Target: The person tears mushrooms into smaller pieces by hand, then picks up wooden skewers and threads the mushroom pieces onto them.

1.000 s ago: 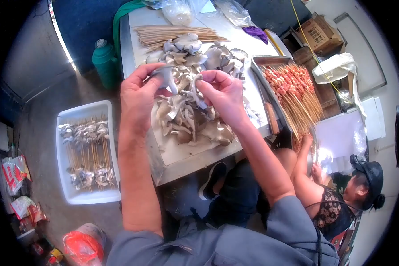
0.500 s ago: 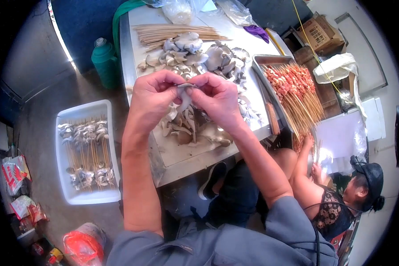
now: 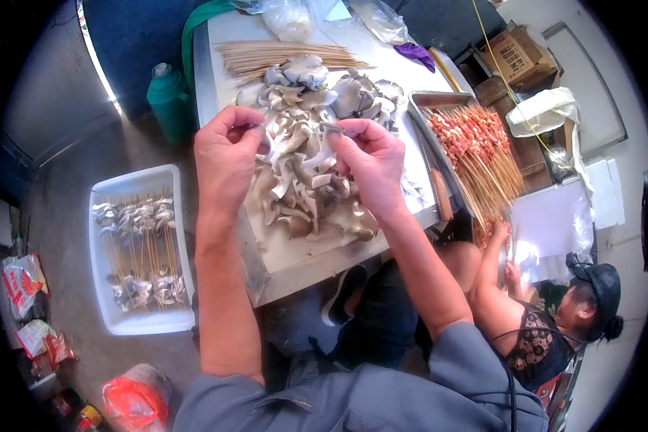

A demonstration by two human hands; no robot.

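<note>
The single view came from a camera which was worn on the person's head. It looked from above the near side of the table [image 3: 288, 275], forward and quite steeply down onto its top. The distance was short: the left hand [image 3: 227, 155] and the right hand [image 3: 374, 158], both over the table, were well visible, and the grey shirt [image 3: 360, 399], at the near side of the table, was closer to the lens. The view was very wide, so it included also the floor [image 3: 68, 230] left of the table and another person [image 3: 529, 331] to its right.
</note>
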